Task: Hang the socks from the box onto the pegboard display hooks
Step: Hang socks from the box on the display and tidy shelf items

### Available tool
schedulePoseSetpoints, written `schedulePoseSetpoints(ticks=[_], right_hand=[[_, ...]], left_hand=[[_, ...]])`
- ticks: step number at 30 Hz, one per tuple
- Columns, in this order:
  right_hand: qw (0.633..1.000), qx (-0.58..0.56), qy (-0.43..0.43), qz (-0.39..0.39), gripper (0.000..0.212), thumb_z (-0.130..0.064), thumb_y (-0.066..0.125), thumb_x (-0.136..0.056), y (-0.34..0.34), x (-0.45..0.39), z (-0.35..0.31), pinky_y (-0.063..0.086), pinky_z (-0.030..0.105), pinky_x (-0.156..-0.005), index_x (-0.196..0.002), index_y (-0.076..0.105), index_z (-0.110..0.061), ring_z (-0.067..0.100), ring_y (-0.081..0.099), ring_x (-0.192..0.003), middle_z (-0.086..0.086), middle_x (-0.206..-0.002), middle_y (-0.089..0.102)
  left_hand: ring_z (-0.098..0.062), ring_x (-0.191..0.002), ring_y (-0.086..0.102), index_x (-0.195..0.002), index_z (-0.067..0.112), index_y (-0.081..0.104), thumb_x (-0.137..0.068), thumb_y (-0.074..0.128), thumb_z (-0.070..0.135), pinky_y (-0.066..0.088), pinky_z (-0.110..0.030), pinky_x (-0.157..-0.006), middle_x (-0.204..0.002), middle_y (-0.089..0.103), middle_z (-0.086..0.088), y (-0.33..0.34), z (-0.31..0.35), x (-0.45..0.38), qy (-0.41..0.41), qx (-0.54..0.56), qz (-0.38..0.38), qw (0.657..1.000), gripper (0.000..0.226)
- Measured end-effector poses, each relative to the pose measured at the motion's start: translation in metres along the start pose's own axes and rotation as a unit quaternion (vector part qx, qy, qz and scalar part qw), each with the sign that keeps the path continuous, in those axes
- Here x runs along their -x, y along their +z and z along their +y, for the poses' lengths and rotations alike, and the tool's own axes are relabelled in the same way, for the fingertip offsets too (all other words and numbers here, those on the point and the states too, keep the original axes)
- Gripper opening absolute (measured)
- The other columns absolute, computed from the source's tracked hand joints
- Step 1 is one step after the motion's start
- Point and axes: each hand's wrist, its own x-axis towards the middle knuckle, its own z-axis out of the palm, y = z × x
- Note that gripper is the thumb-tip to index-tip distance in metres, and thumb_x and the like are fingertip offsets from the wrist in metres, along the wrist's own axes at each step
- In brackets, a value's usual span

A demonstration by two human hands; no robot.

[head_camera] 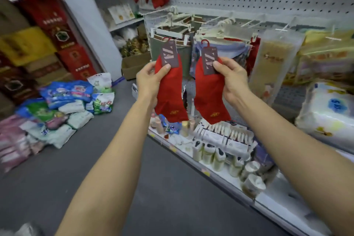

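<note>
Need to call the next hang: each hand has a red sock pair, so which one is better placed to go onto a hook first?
Probably the right hand. Its sock sits in front of the pegboard, with hooks just above. The left hand and its sock are near the display's left edge.

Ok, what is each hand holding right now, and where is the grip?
Each hand holds one red sock. The left hand grips the left sock near its top, thumb on the card tag; the right hand grips the right sock likewise.
</note>
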Motion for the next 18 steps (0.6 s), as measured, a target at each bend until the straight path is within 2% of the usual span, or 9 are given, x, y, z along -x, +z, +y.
schedulePoseSetpoints(ticks=[2, 7, 10, 14, 18], right_hand=[[1.0, 0.006, 0.009, -0.023, 0.019, 0.005, 0.067, -0.085, 0.021, -0.006, 0.011, 0.057, 0.026, -0.069, -0.098, 0.067, -0.009, 0.012, 0.069, -0.072, 0.004, -0.087, 0.073], [0.996, 0.001, 0.031, -0.083, 0.024, 0.008, 0.063, -0.087, 0.075, -0.016, 0.037, 0.055, 0.02, -0.061, -0.102, 0.065, -0.011, 0.006, 0.069, -0.063, -0.005, -0.067, 0.073], [0.993, 0.013, 0.038, -0.114, 0.025, 0.007, 0.063, -0.087, 0.108, -0.023, 0.055, 0.056, 0.024, -0.061, -0.102, 0.068, -0.012, 0.011, 0.07, -0.067, 0.0, -0.072, 0.075], [0.99, 0.013, 0.04, -0.135, 0.027, 0.005, 0.067, -0.085, 0.155, -0.032, 0.078, 0.058, 0.03, -0.067, -0.106, 0.07, -0.013, 0.018, 0.072, -0.074, 0.007, -0.084, 0.076], [0.99, 0.011, 0.034, -0.137, 0.034, 0.006, 0.068, -0.084, 0.205, -0.04, 0.101, 0.06, 0.036, -0.078, -0.117, 0.068, -0.006, 0.021, 0.072, -0.082, 0.01, -0.093, 0.075]], left_hand=[[-0.015, -0.077, 0.071, -0.096, 0.014, 0.07, -0.082, 0.078, 0.008, 0.058, -0.031, -0.072, -0.089, 0.076, -0.002, -0.016, 0.001, -0.004, 0.008, 0.003, 0.04, 0.999, 0.018], [-0.032, -0.092, 0.072, -0.106, 0.013, 0.07, -0.077, 0.082, 0.013, 0.06, -0.046, -0.082, -0.099, 0.075, -0.014, -0.062, 0.006, -0.014, 0.024, -0.022, 0.117, 0.993, 0.032], [-0.023, -0.081, 0.074, -0.11, 0.012, 0.069, -0.079, 0.081, 0.014, 0.062, -0.039, -0.074, -0.088, 0.077, -0.006, -0.09, 0.016, -0.025, 0.048, -0.04, 0.143, 0.988, 0.033], [0.002, -0.069, 0.07, -0.106, 0.013, 0.066, -0.084, 0.076, 0.009, 0.053, -0.016, -0.061, -0.074, 0.074, 0.016, -0.13, 0.029, -0.048, 0.089, -0.065, 0.151, 0.982, 0.025], [-0.009, -0.09, 0.072, -0.109, 0.018, 0.068, -0.082, 0.078, 0.012, 0.057, -0.024, -0.073, -0.1, 0.075, 0.003, -0.172, 0.039, -0.078, 0.098, -0.073, 0.154, 0.98, 0.029]])
